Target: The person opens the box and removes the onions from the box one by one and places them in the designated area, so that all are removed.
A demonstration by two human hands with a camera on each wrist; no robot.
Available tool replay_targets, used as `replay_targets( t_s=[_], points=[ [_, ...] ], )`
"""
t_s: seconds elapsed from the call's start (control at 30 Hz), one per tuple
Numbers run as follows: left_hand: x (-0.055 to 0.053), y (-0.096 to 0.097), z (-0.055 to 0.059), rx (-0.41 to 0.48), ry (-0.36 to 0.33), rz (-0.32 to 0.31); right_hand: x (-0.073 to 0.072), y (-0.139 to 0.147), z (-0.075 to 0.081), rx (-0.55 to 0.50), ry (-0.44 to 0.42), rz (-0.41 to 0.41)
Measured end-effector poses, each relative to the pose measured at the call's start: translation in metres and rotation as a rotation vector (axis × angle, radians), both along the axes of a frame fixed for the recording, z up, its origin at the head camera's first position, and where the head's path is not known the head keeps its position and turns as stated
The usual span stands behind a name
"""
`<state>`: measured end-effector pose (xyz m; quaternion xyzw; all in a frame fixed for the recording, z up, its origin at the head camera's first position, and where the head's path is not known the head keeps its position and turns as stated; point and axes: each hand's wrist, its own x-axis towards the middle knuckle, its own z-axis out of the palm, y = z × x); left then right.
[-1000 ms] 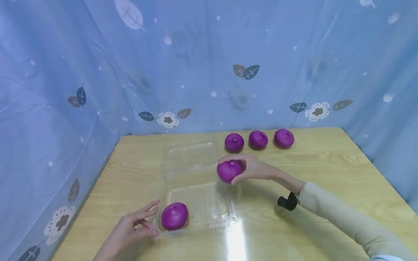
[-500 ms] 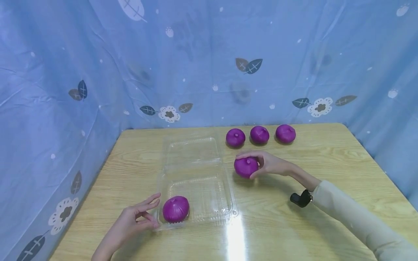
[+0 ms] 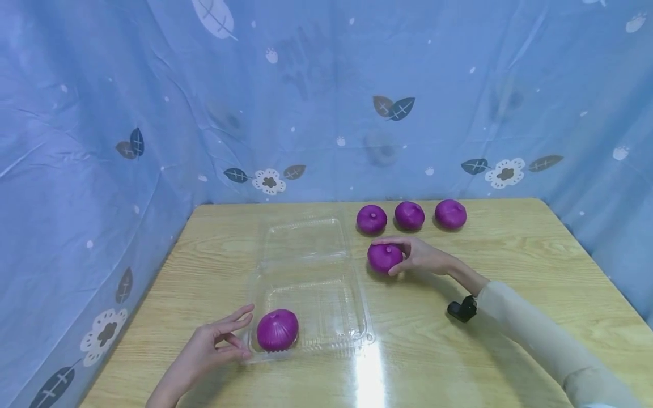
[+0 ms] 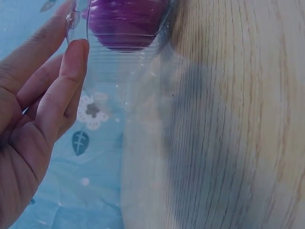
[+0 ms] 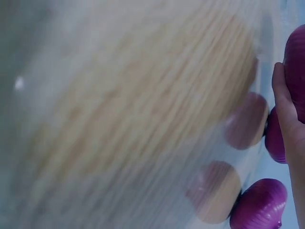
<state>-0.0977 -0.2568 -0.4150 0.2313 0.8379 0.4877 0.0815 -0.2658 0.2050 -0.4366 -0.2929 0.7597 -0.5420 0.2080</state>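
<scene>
My right hand (image 3: 425,258) grips a purple onion (image 3: 385,259) just right of the clear plastic clamshell box (image 3: 364,317). Whether that onion touches the table I cannot tell. In the right wrist view only part of the held onion (image 5: 298,62) and the hand (image 5: 291,114) show at the right edge. My left hand (image 3: 206,345) pinches the box's front left corner rim; the left wrist view shows the thumb (image 4: 74,59) against the plastic. Inside the box's base, at front left, sits another purple onion (image 3: 278,330). The box lies unfolded, its lid (image 3: 306,238) toward the back.
Three more purple onions stand in a row at the back of the wooden table (image 3: 459,362): one on the left (image 3: 371,220), one in the middle (image 3: 410,216), one on the right (image 3: 450,214). A blue patterned curtain (image 3: 326,113) encloses the back and sides.
My right hand has carried its onion rightward, from over the box's right edge to the table area beside it. The left hand stays at the box corner; the head view has shifted slightly.
</scene>
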Motion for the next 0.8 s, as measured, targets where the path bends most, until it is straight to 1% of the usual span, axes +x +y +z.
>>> replay_targets(
  t_s=[0.17,0.3,0.4,0.6,0.73,0.8],
  points=[
    [0.000,0.000,0.001,0.023,-0.044,-0.008,-0.009,-0.002,-0.008,0.007,0.029,-0.059],
    [0.001,0.000,0.001,0.029,-0.047,-0.004,-0.012,-0.007,-0.013,0.011,0.070,-0.095],
    [0.001,-0.001,-0.001,0.032,-0.033,-0.012,-0.012,-0.011,-0.014,0.006,0.060,-0.104],
    [0.002,-0.002,-0.005,0.058,-0.010,-0.036,-0.012,-0.012,-0.017,-0.059,-0.014,-0.101],
    [0.001,-0.002,-0.004,0.053,-0.025,-0.026,-0.013,-0.011,-0.014,-0.032,0.001,-0.111],
    [0.000,-0.003,-0.004,0.046,-0.028,-0.022,-0.015,-0.010,-0.013,-0.019,0.014,-0.102]
  ],
)
